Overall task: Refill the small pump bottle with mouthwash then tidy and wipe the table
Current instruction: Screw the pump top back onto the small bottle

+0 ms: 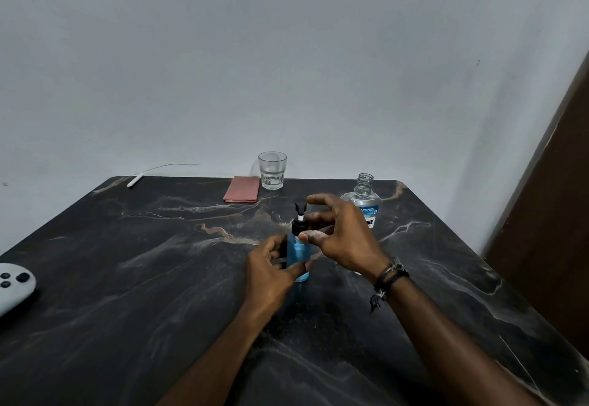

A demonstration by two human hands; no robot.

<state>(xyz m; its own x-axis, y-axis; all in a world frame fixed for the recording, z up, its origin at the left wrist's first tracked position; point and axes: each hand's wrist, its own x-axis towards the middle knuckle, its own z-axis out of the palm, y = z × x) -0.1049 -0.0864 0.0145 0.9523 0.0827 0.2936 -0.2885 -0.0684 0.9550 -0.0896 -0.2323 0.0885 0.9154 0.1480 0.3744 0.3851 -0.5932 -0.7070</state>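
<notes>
A small pump bottle (299,251) holding blue liquid stands upright in the middle of the dark marble table (159,262). Its black pump head sits on the neck. My left hand (271,271) is wrapped around the bottle's body from the left. My right hand (344,233) has its thumb and fingers curled at the black pump collar. Behind my right hand stands the mouthwash bottle (363,205), clear, with a blue label and no cap on its neck. A folded pink cloth (241,189) lies flat near the far edge.
An empty drinking glass (272,170) stands beside the cloth at the far edge. A white cable end (135,180) lies at the far left corner. A grey game controller (14,287) rests at the left edge. A brown door (561,208) is on the right.
</notes>
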